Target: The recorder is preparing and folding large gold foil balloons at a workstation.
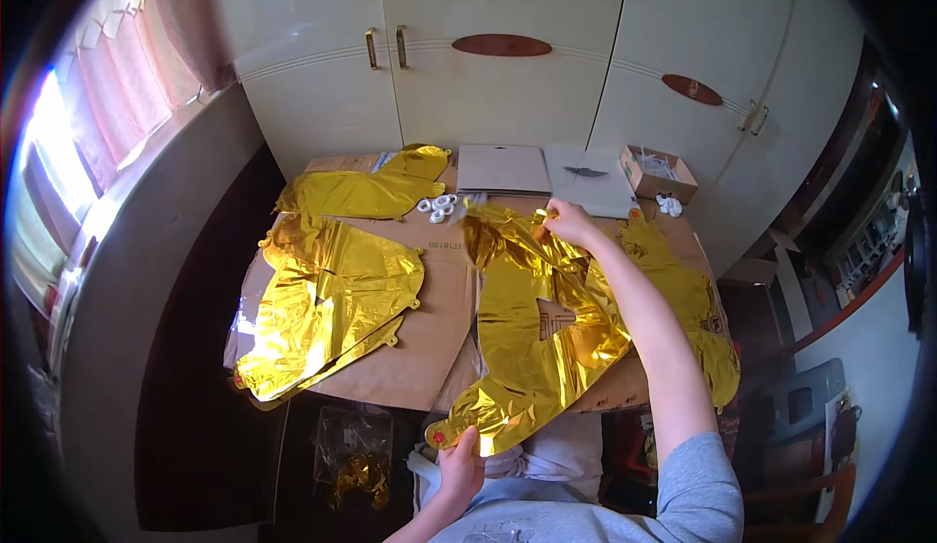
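Note:
A flat, shiny gold foil balloon with an opening in its middle stretches between my two hands over the near part of the table. Below its near end, my left hand pinches the edge beside a small red spot. My right hand, arm reaching far forward, grips the crumpled far edge. More flat gold foil balloons lie around it: a stack on the left, another piece at the far left, and a duller one on the right, partly behind my right forearm.
Brown cardboard covers the table. Small white rolls, a grey flat box, a white sheet and an open carton stand along the back. A bin with gold scraps sits below the front edge. Pale cabinets rise behind.

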### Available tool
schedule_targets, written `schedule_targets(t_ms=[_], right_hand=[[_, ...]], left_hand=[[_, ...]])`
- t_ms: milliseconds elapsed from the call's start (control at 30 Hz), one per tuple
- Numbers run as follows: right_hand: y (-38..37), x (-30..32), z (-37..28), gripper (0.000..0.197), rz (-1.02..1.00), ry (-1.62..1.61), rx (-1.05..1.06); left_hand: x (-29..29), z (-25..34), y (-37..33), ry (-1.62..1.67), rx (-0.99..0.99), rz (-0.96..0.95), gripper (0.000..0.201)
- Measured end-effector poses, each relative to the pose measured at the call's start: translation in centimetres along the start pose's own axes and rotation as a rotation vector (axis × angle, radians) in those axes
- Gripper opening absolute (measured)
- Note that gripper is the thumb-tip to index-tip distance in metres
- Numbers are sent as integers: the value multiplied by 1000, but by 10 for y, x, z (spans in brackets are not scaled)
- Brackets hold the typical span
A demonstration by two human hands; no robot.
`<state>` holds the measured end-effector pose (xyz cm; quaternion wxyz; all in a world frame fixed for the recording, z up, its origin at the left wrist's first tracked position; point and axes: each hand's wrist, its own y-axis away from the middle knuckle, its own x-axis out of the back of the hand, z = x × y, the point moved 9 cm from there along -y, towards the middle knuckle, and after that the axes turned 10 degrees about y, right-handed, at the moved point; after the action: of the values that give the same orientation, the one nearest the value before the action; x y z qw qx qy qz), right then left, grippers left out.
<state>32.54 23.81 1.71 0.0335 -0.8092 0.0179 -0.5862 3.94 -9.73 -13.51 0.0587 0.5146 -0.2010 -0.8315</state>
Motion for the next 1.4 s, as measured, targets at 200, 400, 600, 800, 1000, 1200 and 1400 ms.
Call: schedule_targets(t_ms=[200,400,600,800,1000,1200,1400], right_hand=[[23,-17,-93,43,-105,281,167],[9,-5,-65,38,-82,109,-79],[1,17,99,29,64,-178,-280],[22,56,88,38,346,180,-272],[164,100,-140,29,541,19,507],[304,-22,-226,63,70,12,854],[294,-65,-202,46,89,-80,758]], left_hand=[[-10,4,4,24,18,18,20],[-1,4,5,20,0,27,23],[-14,0,8,33,31,46,17],[-21,9,6,-8,-61,46,18],[-13,14,-7,-151,-101,8,24],[-14,16,-6,-174,-145,-37,27],[-10,12,-9,-109,-121,-23,31]])
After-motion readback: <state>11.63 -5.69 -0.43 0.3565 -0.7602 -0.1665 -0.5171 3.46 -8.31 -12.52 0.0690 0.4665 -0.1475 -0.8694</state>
